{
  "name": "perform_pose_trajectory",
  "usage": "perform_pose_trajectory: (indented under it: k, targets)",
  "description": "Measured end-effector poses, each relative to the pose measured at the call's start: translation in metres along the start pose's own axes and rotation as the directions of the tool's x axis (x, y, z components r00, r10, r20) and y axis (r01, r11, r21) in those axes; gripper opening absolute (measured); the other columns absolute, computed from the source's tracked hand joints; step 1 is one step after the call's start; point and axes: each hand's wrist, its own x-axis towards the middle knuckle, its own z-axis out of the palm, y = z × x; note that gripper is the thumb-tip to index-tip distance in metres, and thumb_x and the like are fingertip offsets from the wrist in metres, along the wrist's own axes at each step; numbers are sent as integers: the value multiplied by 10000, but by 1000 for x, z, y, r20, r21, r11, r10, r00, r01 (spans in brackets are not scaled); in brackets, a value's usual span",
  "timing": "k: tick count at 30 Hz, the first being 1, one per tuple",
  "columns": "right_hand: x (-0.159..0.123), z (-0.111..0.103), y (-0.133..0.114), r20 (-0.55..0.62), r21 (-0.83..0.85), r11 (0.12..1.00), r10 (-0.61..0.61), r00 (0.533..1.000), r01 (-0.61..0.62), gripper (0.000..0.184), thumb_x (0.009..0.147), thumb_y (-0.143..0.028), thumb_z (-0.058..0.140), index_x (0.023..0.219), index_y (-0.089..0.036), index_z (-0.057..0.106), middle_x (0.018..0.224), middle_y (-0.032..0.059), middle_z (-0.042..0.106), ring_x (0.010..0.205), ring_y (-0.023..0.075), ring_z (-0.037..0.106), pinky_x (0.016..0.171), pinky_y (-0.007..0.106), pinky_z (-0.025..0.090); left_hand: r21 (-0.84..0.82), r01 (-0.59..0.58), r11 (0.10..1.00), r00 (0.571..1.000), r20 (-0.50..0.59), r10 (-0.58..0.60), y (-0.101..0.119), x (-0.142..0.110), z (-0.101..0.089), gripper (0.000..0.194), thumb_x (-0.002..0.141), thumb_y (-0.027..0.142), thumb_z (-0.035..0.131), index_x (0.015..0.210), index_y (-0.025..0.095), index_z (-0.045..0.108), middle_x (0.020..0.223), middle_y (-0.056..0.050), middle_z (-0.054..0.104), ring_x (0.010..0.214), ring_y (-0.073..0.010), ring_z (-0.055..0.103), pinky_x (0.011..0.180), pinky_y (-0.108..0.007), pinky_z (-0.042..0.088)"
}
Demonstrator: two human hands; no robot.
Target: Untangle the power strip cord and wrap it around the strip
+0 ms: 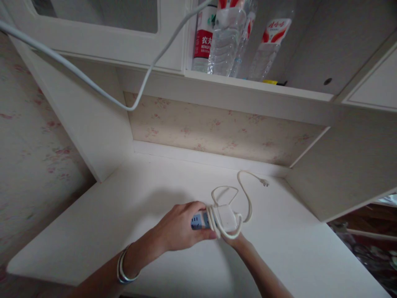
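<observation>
A white power strip (223, 216) with a blue socket face lies just above the white desk top (130, 215), its own white cord (245, 194) looped round it. My left hand (178, 227) is closed on the strip's left end. My right hand (236, 239) sits under the strip's right end, mostly hidden, and holds it from below. The cord trails off to the back, ending in a plug (263, 182) resting on the desk.
A shelf (257, 89) above the desk carries several plastic water bottles (228, 37). A white cable (93, 82) hangs across the upper left. Cabinet side panels wall the desk left and right; floral wallpaper covers the back. Clutter lies on the floor at far right.
</observation>
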Motion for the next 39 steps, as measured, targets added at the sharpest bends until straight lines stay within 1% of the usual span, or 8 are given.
perform_pose_trajectory:
  k: [3,7,15,21,26,29,33,39]
  targets:
    - [-6,14,-10,-60,-282,959,-58,997,39,307,926,-381,406,903,-189,645,910,108,678,862,245,613,783,341,439,0,34,999,990,-133,-33,-9,10,4,464,790,583,607,1099,246,526,1065,-26,670,955,-213,635,826,-302,466]
    - [-9,28,-22,-24,-676,731,-146,989,92,188,954,-266,417,902,-171,571,769,58,655,691,211,598,643,287,386,142,168,976,959,-252,-128,-18,22,11,395,843,543,554,1091,243,491,1036,-40,662,936,-238,641,778,-312,472]
    - [-10,0,-54,135,-774,529,-399,907,347,125,887,-108,464,853,-180,560,724,21,603,623,146,521,623,280,298,390,275,879,953,-229,-197,-28,28,29,380,899,532,465,1122,227,501,1010,-79,638,947,-246,633,776,-314,466]
    - [1,-44,-76,317,-677,570,-344,884,465,52,872,-212,597,826,-199,618,756,5,649,703,156,575,678,293,334,432,164,887,986,-112,-127,-27,20,37,361,922,538,395,1076,233,513,972,-62,630,904,-246,636,738,-322,484]
    - [8,-54,-94,434,-613,553,-360,826,564,66,813,-262,698,811,-210,657,719,2,664,705,169,600,710,305,356,453,90,887,996,-17,-92,-23,18,42,268,935,410,408,1106,230,511,996,-64,626,912,-250,636,766,-343,494]
    - [14,-59,-104,467,-512,629,-367,805,584,84,783,-287,737,802,-227,681,721,-8,675,732,161,622,734,294,364,442,43,896,998,25,-61,-18,17,43,232,927,343,419,1097,219,517,992,-61,623,924,-238,629,806,-341,490]
    - [23,-70,-109,470,-350,795,-309,827,496,165,731,-389,768,761,-242,699,708,-30,679,697,136,621,767,277,381,440,-103,892,993,96,67,-12,13,44,228,953,326,369,1066,213,531,958,-59,623,888,-219,623,811,-344,496]
    - [39,-73,-86,515,-56,979,-139,846,195,379,553,-465,835,738,-172,681,650,-31,607,604,116,544,565,209,393,397,-359,845,929,235,285,-4,3,46,223,962,238,323,1016,189,533,916,-62,623,817,-205,614,774,-345,506]
